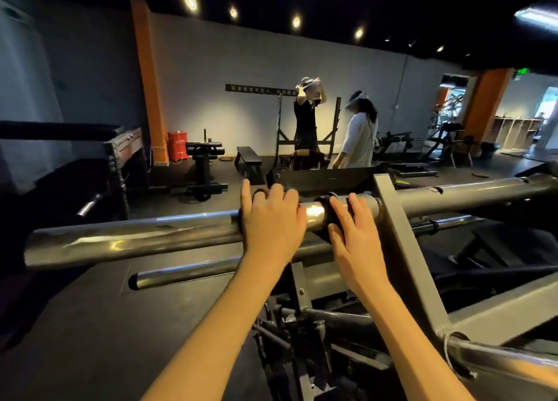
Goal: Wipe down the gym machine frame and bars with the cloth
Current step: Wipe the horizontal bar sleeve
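A thick steel bar (136, 237) of the gym machine runs left to right across the view and passes through a grey frame post (401, 249). My left hand (271, 219) lies over the bar with its fingers curled round it and the index finger sticking up. Just to its right, my right hand (356, 237) grips a black collar (324, 207) that rings the bar, thumb below and fingers on top. A bare shiny stretch of bar shows between the two hands. No cloth is in view.
A thinner chrome bar (187, 272) lies below the main one. Another steel bar (498, 361) crosses the lower right. Two people (308, 119) stand at the back by a rack, near a black bench (249, 160). A padded machine (60, 130) stands at the left.
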A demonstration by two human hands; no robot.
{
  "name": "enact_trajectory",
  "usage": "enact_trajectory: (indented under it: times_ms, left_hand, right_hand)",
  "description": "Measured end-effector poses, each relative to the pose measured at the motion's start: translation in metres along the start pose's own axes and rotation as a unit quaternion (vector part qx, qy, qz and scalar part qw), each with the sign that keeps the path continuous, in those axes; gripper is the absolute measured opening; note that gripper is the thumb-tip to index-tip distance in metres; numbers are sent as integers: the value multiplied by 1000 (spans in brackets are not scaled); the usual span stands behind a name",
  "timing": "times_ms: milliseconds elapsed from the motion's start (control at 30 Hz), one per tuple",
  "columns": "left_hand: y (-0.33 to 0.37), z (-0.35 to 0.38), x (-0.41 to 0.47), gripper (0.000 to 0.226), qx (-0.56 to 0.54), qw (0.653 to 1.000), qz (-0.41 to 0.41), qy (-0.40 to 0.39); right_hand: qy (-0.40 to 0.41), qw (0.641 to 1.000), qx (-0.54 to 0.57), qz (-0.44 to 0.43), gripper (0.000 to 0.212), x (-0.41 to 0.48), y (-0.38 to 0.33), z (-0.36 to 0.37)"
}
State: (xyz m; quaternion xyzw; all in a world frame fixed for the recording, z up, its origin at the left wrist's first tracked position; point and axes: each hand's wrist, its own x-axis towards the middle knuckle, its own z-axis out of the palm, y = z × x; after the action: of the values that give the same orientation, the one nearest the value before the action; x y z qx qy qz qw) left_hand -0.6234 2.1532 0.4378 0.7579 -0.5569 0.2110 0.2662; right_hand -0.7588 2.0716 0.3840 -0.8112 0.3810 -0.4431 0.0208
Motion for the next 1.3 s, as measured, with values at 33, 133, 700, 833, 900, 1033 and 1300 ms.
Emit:
enact_trajectory:
  times_ms: [33, 133, 700, 833, 900, 1033, 1300]
  left_hand:
    - [11, 5, 3, 31, -13, 1000, 11, -1]
    - [2, 6, 0, 29, -31, 999, 14, 31]
    - [-63, -15, -39, 23, 3, 986, -35, 162]
    - [-98, -31, -60, 36, 23, 976, -116, 182]
    - [-81, -23, -52, 34, 23, 975, -128, 179]
    - [-38, 5, -33, 28, 28, 984, -34, 171]
    - [-121, -40, -68, 36, 39, 966, -130, 218]
  right_hand:
    - [-1, 1000, -5, -2, 56, -1, 1, 0]
    - [-21, 1000, -16, -15, 59, -1, 5, -4]
    - [-11, 995, 3, -103, 41, 21, -41, -7]
    - [-88, 985, 21, -150, 53, 30, -75, 18]
    - [-60, 986, 8, -158, 52, 25, -74, 31]
    - [-17, 985, 2, -173, 39, 24, -66, 39]
    - [15, 986, 38, -162, 44, 23, -69, 38]
